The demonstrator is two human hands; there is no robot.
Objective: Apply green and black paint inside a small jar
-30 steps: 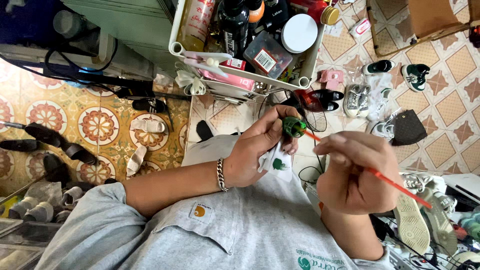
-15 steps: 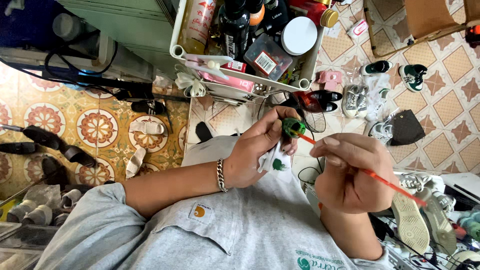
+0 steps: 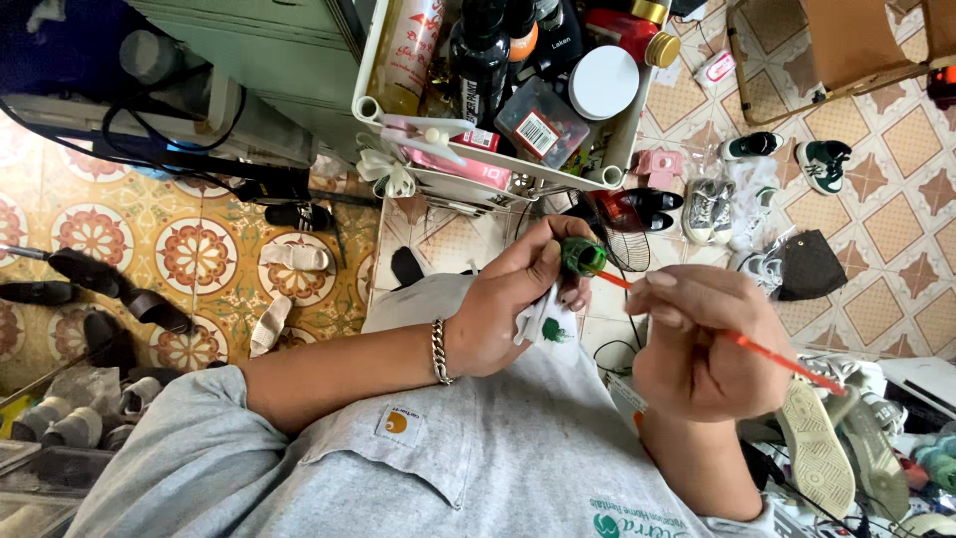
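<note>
My left hand pinches a small green paint pot between thumb and fingers, with a white cloth stained green tucked under the palm. A metal bracelet sits on that wrist. My right hand grips a thin red-handled paintbrush like a pen, and its tip reaches into the mouth of the green pot. Both hands hover over my lap, above a grey shirt.
A white wire cart with spray cans, bottles and a white lid stands just beyond the hands. Small shoes and sneakers lie on the patterned tile floor to the right. Sandals, black cables and a dark fan lie nearby.
The brush tip has stayed at the green pot while my right hand shifted slightly. The left hand holds the pot steady.
</note>
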